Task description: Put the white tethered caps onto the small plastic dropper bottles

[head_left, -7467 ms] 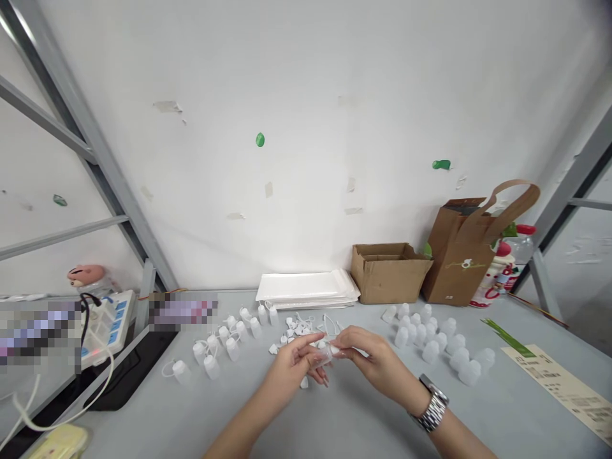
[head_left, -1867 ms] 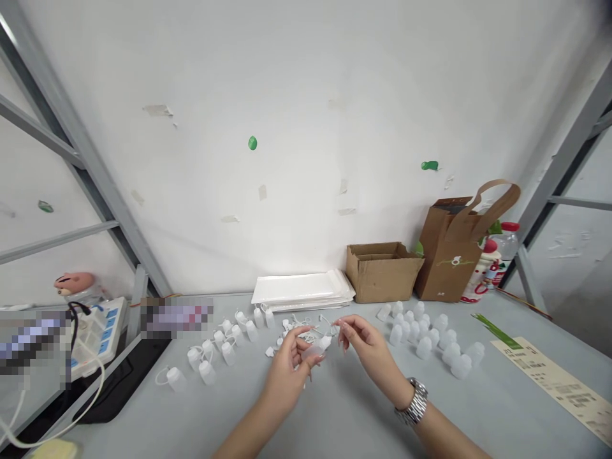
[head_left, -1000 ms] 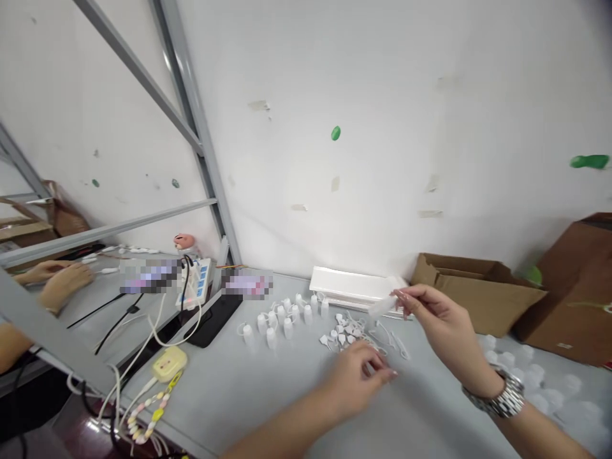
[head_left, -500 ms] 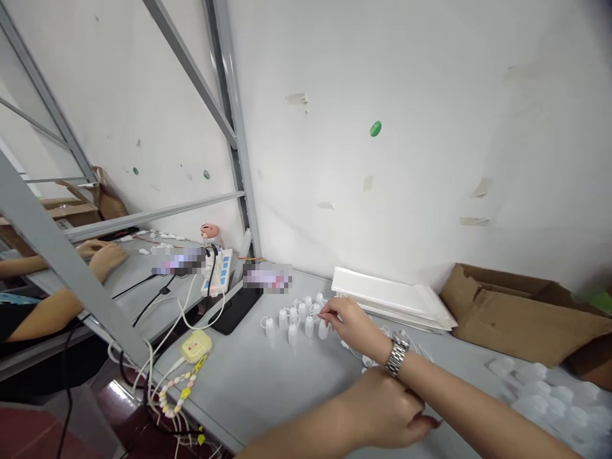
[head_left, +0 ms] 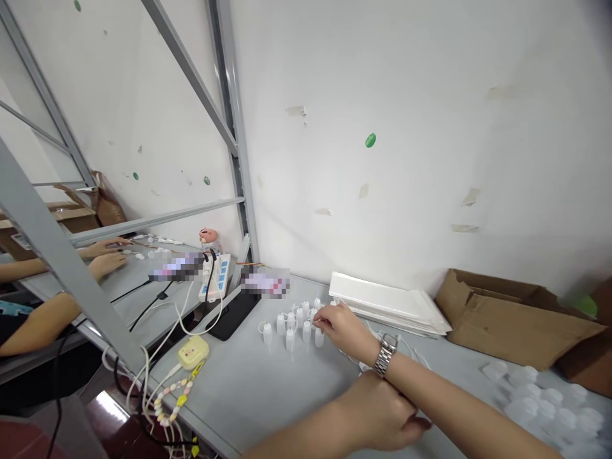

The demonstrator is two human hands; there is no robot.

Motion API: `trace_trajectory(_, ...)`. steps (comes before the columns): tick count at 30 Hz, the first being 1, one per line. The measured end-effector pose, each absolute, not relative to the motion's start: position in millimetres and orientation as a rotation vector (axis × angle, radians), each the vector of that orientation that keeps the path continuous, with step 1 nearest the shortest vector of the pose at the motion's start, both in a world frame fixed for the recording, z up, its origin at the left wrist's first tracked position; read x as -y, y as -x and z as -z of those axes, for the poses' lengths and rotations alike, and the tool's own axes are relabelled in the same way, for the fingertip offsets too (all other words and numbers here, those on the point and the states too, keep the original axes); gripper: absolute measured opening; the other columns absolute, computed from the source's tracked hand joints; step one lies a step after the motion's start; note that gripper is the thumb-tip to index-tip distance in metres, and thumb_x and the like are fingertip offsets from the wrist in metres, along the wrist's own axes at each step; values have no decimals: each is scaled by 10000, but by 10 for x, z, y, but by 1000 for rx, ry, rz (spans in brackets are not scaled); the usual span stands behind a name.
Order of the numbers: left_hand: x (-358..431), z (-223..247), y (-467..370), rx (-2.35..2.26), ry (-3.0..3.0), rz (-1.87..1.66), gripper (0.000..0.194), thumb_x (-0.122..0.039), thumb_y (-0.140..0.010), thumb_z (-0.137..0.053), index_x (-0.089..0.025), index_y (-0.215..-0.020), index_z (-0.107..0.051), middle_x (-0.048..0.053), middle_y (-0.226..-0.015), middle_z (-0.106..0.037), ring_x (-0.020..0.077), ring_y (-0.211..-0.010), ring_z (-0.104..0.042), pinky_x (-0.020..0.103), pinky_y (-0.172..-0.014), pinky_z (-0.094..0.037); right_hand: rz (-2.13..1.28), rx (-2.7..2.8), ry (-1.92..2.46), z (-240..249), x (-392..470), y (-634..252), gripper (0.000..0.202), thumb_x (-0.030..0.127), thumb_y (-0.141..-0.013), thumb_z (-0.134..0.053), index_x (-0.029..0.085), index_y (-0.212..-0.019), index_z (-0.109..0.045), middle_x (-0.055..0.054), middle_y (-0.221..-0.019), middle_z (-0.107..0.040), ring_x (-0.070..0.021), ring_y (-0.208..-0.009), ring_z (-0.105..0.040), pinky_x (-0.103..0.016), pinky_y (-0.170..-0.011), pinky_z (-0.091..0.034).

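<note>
Several small white plastic bottles (head_left: 289, 341) with thin looped cap straps stand upright in a cluster on the grey table (head_left: 239, 389). My right hand (head_left: 340, 326), with a metal watch at its wrist, is at the right side of this cluster. Its fingertips are pinched at the top of the nearest right-hand bottle (head_left: 319, 338). Lower down and under the right forearm, my left hand (head_left: 382, 408) is turned to the right with its fingers curled. What it holds, if anything, is hidden. White parts and thin tubing lie partly covered behind my wrists.
White flat sheets (head_left: 382, 299) are stacked by the wall, left of a cardboard box (head_left: 507, 319). Several translucent pieces (head_left: 545, 401) lie at right. A black phone-like slab (head_left: 234, 315), power strip (head_left: 217, 277), yellow case (head_left: 193, 352) and cables are at left. Another person's hands (head_left: 108, 255) work beyond the frame.
The view has shifted slightly. My right hand keeps its pinch at the same bottle, and my left hand stays curled beneath the right forearm. The other person's hands have moved a little.
</note>
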State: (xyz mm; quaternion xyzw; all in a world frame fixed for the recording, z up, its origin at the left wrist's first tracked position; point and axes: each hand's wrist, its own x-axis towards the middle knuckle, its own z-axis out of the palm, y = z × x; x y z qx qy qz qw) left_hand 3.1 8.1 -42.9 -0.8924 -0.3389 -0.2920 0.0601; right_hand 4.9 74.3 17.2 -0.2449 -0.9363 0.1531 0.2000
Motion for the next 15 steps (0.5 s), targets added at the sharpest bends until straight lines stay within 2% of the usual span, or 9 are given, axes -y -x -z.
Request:
trace_trajectory(5,-83,421,-22,1034,2752,872,235,-237,-806,-473,-136,-955,-625,81,-940,-711,210,-944,-614,289,-832,-453,-355,2621,684,-244,-709,-108,169,231,-860,-511,187,-981,-621,-25,-750,-691,-169,-714,-616,-320,-786,-384)
trace_trajectory(9,-70,388,-14,1143,2765,811,200,-266,-796,-507,-129,-851,-643,96,-828,-702,217,-819,-633,298,-732,-487,-245,2530,727,-375,-674,-391,249,303,-885,-461,197,-1085,-566,-28,-739,-672,-184,-738,-601,-334,-784,-398)
trace_trajectory(11,-54,347,-3,1243,2747,832,189,-275,-791,-519,-134,-832,-638,92,-815,-683,210,-778,-626,297,-699,-493,-203,2387,839,-398,-680,-660,279,341,-889,-438,216,-1116,-540,-15,-708,-654,-184,-720,-584,-316,-735,-420)
trace_trajectory(15,-41,250,53,1616,2612,1021,225,-228,-801,-498,-178,-1002,-585,81,-964,-630,205,-855,-600,323,-769,-486,-204,2056,1135,-277,-723,-1357,342,431,-873,-406,215,-1102,-541,10,-612,-598,-162,-590,-557,-272,-614,-440)
